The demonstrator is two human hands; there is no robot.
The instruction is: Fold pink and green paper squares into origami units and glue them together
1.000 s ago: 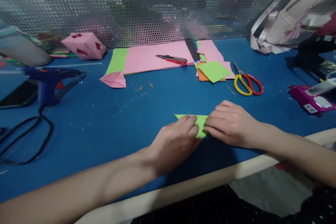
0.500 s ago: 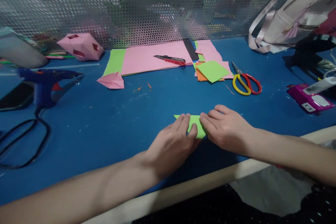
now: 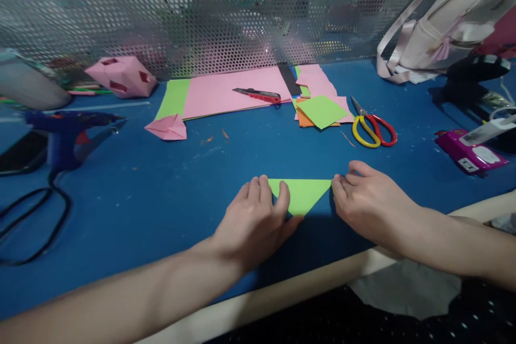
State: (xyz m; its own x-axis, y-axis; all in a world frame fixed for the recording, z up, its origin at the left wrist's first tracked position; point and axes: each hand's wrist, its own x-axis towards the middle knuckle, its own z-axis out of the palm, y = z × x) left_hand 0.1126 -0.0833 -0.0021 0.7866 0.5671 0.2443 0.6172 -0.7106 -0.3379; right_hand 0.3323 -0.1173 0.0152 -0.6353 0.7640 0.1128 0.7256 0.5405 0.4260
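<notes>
Toward the left of the blue table (image 3: 153, 193), a glue gun (image 3: 60, 137) sits well apart from both hands. The left hand (image 3: 252, 220) reaches in over the near edge, its fingers loosely spread and laid on the left corner of a green paper triangle (image 3: 302, 193), the thumb at the lower tip. The triangle lies on the table between the two hands, closer to the near edge than the far one. Its long side runs left to right and faces the far edge; its point aims at the near edge. The left hand covers more of it. The right hand (image 3: 360, 199) is curled, fingertips at the right corner; whether they pinch or merely press, I cannot tell. Beyond it, toward the far edge, lie scissors (image 3: 377, 131), handles nearer the hand.
</notes>
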